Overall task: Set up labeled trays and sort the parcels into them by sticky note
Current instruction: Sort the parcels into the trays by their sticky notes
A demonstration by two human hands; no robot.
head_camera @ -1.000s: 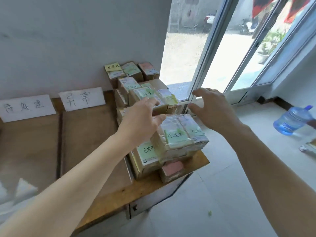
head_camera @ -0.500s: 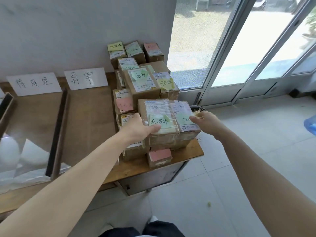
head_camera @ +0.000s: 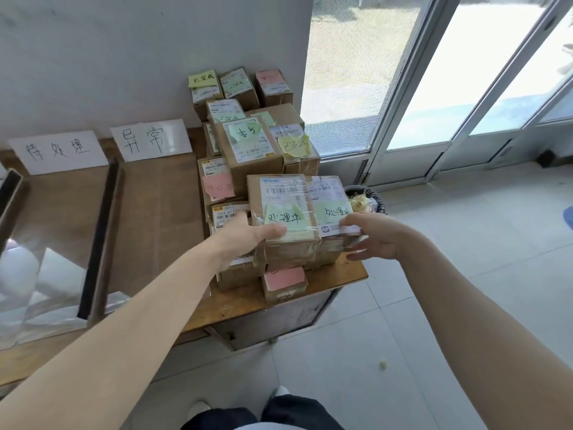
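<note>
Parcels [head_camera: 252, 147] are stacked at the right end of the table [head_camera: 348, 274], against the wall [head_camera: 93, 57], and most show a sticky note on top. At the front of the stack I hold two of them side by side, pressed together between my hands. My left hand [head_camera: 245, 235] grips the outer side of the left parcel [head_camera: 279, 197]. Its thumb lies on top, against the green note [head_camera: 285, 218], and its fingers are out of sight. My right hand [head_camera: 373, 238] grips the outer side of the right parcel [head_camera: 325, 193], with the thumb on the near top corner just below that parcel's own green note and the fingers curled under the edge. I cannot tell whether the two rest on the parcels under them or are lifted clear.

Just below them, a small parcel with a pink note [head_camera: 283, 278] sits near the table's front edge. Left of the stack lie clear trays [head_camera: 46, 283], split by a black rim [head_camera: 99, 240]. Two white cards lean on the wall behind them: the left card [head_camera: 59, 152], and the right card [head_camera: 152, 139] beside the stack. A bin [head_camera: 370, 198] stands behind the right parcel, near the glass door [head_camera: 449, 88].
</note>
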